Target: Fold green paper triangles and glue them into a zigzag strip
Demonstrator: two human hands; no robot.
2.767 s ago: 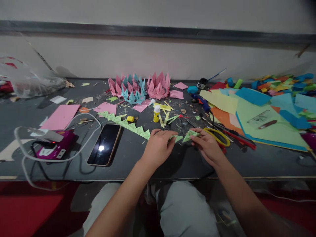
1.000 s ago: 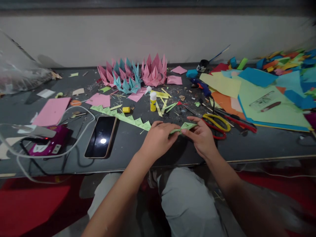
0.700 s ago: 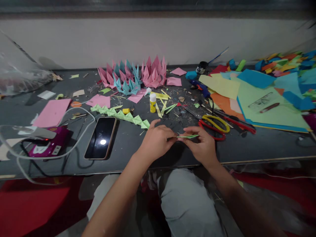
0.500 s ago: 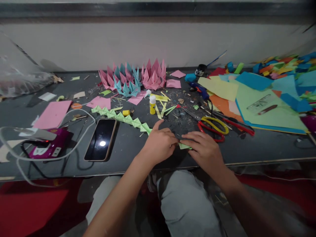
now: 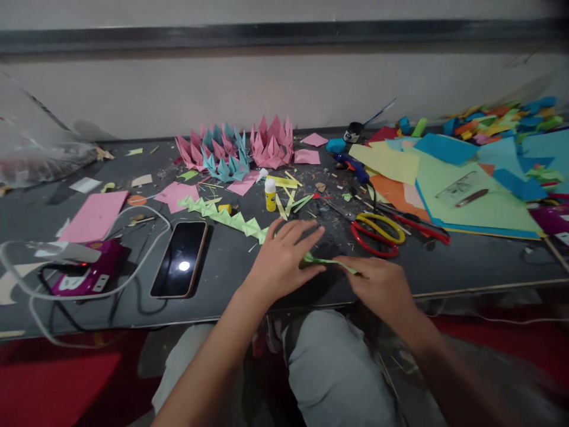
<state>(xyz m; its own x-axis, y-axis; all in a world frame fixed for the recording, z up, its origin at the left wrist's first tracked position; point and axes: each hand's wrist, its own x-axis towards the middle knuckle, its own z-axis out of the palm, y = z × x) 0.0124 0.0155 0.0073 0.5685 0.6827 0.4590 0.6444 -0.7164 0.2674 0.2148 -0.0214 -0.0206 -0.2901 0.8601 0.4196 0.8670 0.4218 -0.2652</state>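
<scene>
A pleated light-green paper strip (image 5: 240, 223) runs across the table and passes under my left hand (image 5: 284, 256). That hand lies over the strip with its fingers spread and its thumb apart. Out from between its thumb and fingers comes a narrow green end of paper (image 5: 326, 261). My right hand (image 5: 377, 280) pinches this end between thumb and fingers, just above the table's front edge. Whether it is one piece with the pleated part is hidden by my left hand. A yellow glue stick (image 5: 271, 198) with a white top stands upright beyond my left hand.
Scissors (image 5: 377, 231) with red and yellow handles lie beyond my right hand. Left of my hands are a phone (image 5: 180, 259) and a purple power strip (image 5: 95, 270) with cables. Folded paper crowns (image 5: 272, 145) stand behind; stacked coloured paper (image 5: 484, 204) lies right.
My left fingers have spread and lifted apart. My right hand has closed on the green end and drawn it slightly right. The view has tilted up a little.
</scene>
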